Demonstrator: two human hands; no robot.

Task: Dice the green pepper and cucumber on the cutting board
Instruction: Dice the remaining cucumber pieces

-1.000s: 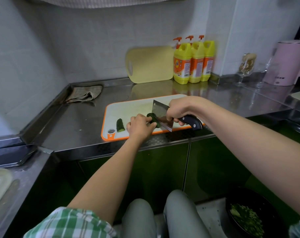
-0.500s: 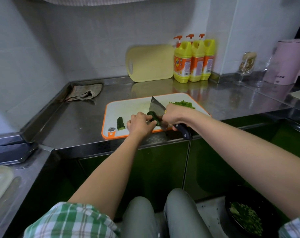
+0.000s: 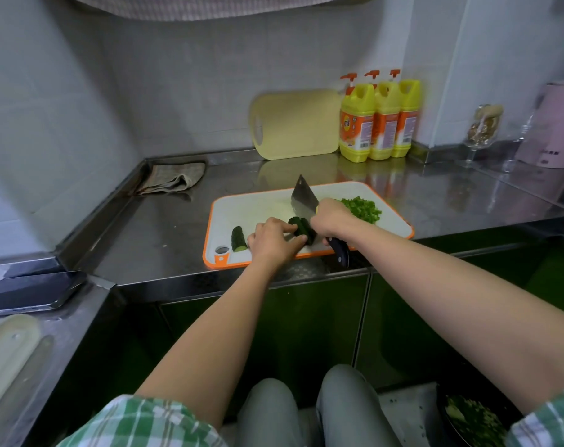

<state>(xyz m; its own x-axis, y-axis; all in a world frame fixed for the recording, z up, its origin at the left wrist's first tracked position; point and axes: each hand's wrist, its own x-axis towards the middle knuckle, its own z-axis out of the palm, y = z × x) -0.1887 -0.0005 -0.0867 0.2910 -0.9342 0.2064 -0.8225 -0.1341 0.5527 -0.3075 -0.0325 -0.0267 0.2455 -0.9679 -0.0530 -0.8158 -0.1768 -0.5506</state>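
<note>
A white cutting board with an orange rim (image 3: pixel 261 204) lies on the steel counter. My left hand (image 3: pixel 272 240) holds a dark green cucumber piece (image 3: pixel 301 229) down near the board's front edge. My right hand (image 3: pixel 332 217) grips the black handle of a cleaver (image 3: pixel 301 196), whose blade stands tilted just behind the cucumber piece. A short cucumber end (image 3: pixel 238 238) lies apart at the board's left. A heap of diced green pepper (image 3: pixel 363 208) sits at the board's right, partly hidden by my right hand.
A yellow board (image 3: pixel 295 124) leans on the back wall beside three yellow soap bottles (image 3: pixel 379 121). A folded cloth (image 3: pixel 174 177) lies at the back left. A stemmed glass (image 3: pixel 482 130) and pink appliance (image 3: pixel 554 124) stand right. A dark bowl of green scraps (image 3: pixel 471 417) sits on the floor.
The cleaver has turned from lying across the cucumber to pointing away from me, blade raised. My right hand shifted left, uncovering the diced pepper heap. My left hand stayed on the cucumber.
</note>
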